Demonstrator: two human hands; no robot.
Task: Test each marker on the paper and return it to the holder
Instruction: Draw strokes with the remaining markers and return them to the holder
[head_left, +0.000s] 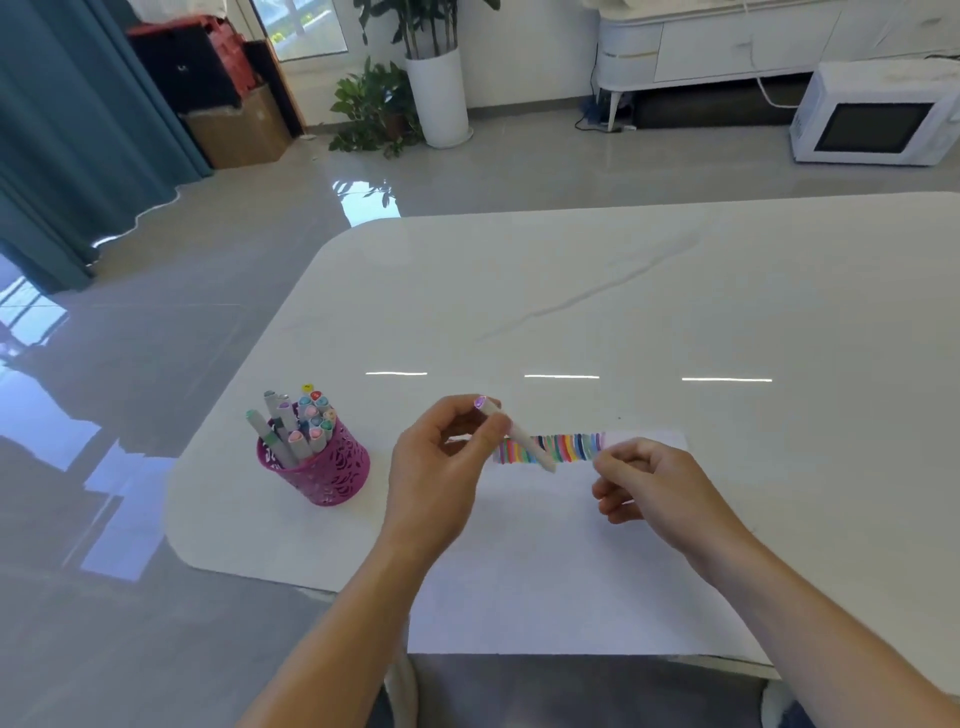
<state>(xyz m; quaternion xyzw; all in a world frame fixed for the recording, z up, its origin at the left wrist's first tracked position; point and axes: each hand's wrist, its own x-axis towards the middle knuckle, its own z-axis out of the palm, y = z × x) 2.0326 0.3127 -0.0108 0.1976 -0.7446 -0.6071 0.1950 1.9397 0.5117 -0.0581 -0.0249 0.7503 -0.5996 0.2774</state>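
Observation:
My left hand (441, 467) grips a pale marker (524, 441) with a purple end cap, held slanted above the white paper (545, 571). A row of coloured test strokes (566, 448) runs along the paper's far edge, just behind the marker. My right hand (649, 488) hovers at the right end of the strokes with curled fingers; whether it pinches anything is hidden. A pink perforated holder (322, 467) with several markers (301, 421) stands to the left of my left hand.
The white marble-look table (623, 291) stretches far and right; its rounded left edge drops to a glossy grey floor. Beyond it stand potted plants (395, 98), a microwave (872, 114) on the floor and a white cabinet (727, 47).

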